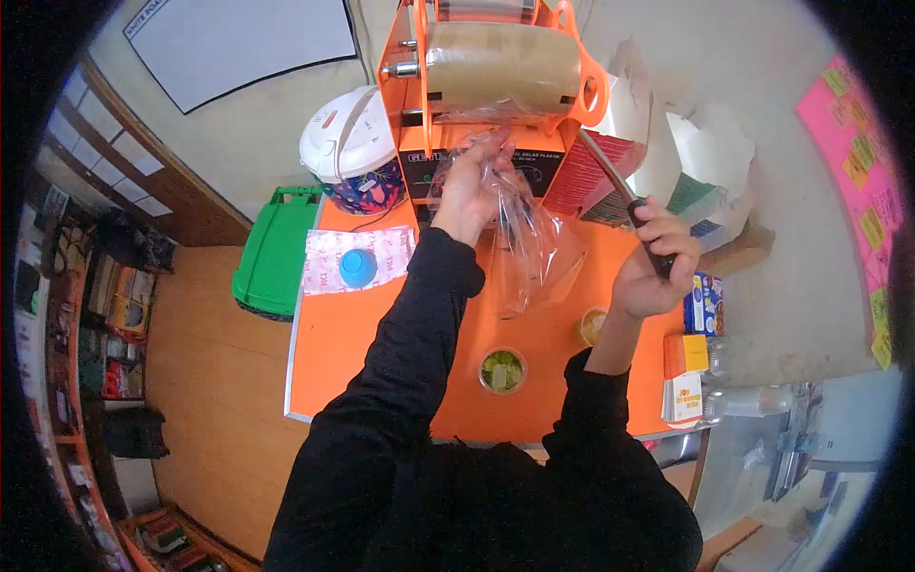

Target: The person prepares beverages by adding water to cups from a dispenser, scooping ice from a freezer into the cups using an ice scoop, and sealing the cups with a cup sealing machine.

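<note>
My left hand (470, 191) is closed on clear plastic film (536, 253), bunched in front of an orange cup sealing machine (410, 124). The film drapes down toward the orange table. In my right hand (658, 262), the fingers wrap round the dark handle of a knife (610, 167), its blade slanting up and left beside the machine. A large film roll (503, 69) sits on the machine above my left hand. Nearer my body stands a clear cup (502, 370) with green pieces inside. A second cup (593, 326) with pale yellowish contents is partly hidden by my right forearm.
A blue cup (357, 268) rests on a pink-and-white printed sheet (319, 253) at the left. Behind it is a white-lidded rice cooker (355, 143); a green-lidded bin (272, 253) stands beside the table. Cartons (629, 114), boxes (703, 303) and a wall line the right.
</note>
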A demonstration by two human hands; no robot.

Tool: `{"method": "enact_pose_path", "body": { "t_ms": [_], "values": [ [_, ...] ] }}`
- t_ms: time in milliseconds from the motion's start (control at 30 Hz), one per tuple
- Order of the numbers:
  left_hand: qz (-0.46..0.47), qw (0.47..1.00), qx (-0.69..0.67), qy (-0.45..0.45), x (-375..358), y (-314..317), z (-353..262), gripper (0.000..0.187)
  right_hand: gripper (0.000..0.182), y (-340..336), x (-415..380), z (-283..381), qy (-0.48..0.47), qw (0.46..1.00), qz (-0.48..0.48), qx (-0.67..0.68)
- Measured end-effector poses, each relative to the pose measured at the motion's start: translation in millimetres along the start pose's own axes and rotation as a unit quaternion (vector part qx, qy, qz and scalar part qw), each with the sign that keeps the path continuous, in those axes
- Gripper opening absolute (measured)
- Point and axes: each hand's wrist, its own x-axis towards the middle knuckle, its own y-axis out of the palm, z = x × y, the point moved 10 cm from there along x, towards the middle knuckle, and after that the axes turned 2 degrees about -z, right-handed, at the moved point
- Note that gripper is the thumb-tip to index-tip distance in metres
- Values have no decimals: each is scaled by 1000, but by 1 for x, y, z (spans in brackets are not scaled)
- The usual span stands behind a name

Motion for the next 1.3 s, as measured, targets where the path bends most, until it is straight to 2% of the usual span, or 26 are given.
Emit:
{"method": "enact_pose_path", "body": {
  "t_ms": [433,500,633,767,833,933,1000,1100,1300],
  "values": [
    [-27,999,39,11,-5,1,-2,22,27,3,2,1,3,1000,-15,-7],
    [-17,999,36,6,-5,3,-3,23,28,4,4,5,-30,999,-16,-15],
    [-1,998,68,7,-4,1,-4,22,28,6,5,6,-34,999,-12,-21],
    [12,997,74,5,-4,2,-3,22,27,5,6,6,-49,998,-40,-25],
    [-5,999,52,-5,-5,1,-3,29,26,5,8,5,-56,997,-56,-22],
    [10,997,73,-1,-6,3,-4,30,25,7,14,4,-56,994,-81,-42],
    [13,996,85,2,-8,2,-3,31,26,9,20,7,-102,990,-100,-7],
    [22,996,92,1,-5,0,-4,32,27,11,38,1,-82,986,-135,52],
    [17,993,112,14,-9,7,-6,33,26,8,52,-8,-67,985,-126,92]
  ]
}}
